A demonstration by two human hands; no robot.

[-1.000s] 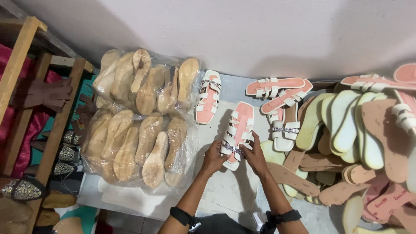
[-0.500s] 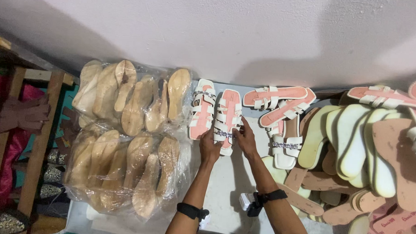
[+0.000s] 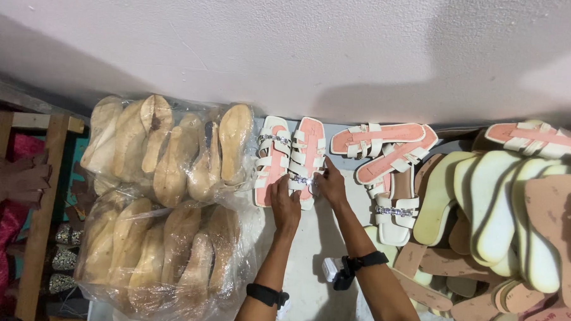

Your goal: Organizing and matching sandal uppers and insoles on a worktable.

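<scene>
Moved: since half a second ago both hands have slid the pink-soled flat sandal with cream straps and a small silver chain (image 3: pixel 306 160) further toward the wall, so it now lies snug beside its matching pink and cream sandal (image 3: pixel 271 159), the two touching along their inner edges.
Left hand: the left hand (image 3: pixel 286 207) rests flat at the heel end of the sandal, fingers spread and pressing on its lower edge, not closed round it.
Right hand: the right hand (image 3: pixel 331 184) lies along the sandal's right side, fingertips at the chain strap, loosely cupped against it rather than gripping.
Wrists: a black band sits on each forearm.
Sandal position: on the pale grey tabletop (image 3: pixel 307 275), toes toward the pink-white wall (image 3: pixel 289 47), just right of the bagged soles.
Bagged soles: tan, smooth, foot-shaped wooden-looking soles in crinkled clear plastic bags (image 3: pixel 164 200), glossy with reflections, stacked in two rows.
Other sandals: three more pink and cream strapped sandals (image 3: pixel 387 151) lie crosswise and overlapping, near the right hand.
Loose soles: a heap of flat cream and dusty-pink insoles (image 3: pixel 505 219), matte, overlapping like fanned cards.
Left edge: a rough wooden shelf frame (image 3: pixel 43 221) with dark red cloth behind it.
</scene>
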